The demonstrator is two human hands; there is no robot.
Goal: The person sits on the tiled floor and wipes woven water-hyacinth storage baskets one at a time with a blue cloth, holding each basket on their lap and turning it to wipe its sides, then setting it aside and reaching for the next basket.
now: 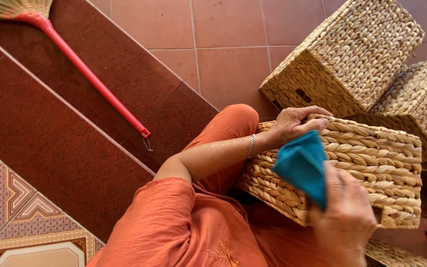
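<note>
Red tiled floor (233, 69), left hand (292, 126) gripping woven basket (371, 163) rim, right hand (344, 217) pinching blue cloth (302, 165)

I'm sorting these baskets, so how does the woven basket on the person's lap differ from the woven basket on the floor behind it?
The lap basket rests against the person's knee, gripped at its edge by the left hand while the right hand holds a teal cloth to it; the floor basket sits tilted on the tiles, untouched. Both are boxy, tan braided weave.
</note>
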